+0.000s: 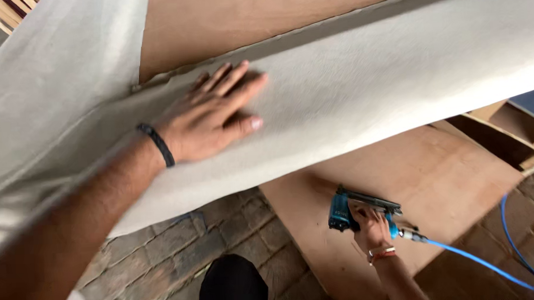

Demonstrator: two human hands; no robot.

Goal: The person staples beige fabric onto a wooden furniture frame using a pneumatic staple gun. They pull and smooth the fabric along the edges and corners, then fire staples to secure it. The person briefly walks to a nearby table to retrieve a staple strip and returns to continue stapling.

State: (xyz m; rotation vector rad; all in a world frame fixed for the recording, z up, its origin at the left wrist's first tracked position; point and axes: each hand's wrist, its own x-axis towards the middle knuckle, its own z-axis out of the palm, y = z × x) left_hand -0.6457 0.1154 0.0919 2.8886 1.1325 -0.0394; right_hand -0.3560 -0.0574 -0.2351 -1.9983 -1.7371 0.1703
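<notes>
The left hand [209, 113] lies flat and open on the grey fabric [348, 100], fingers spread a little and pointing to the far right, palm pressing the cloth; a dark band sits on its wrist. The right hand [371, 226] is closed around a blue staple gun [355, 211], low at the near right, above a plywood sheet [422, 180] that rests on the brick floor [164, 260]. A blue air hose [490, 266] runs from the tool to the right edge of the view. The fabric stretches from the far right to the near left over a plywood panel [215, 21]; its far edge runs along the panel just behind the fingertips. Below the fabric, the floor between the two arms is open. At the right a wooden frame [503, 130] shows open compartments; I cannot tell what is in them
</notes>
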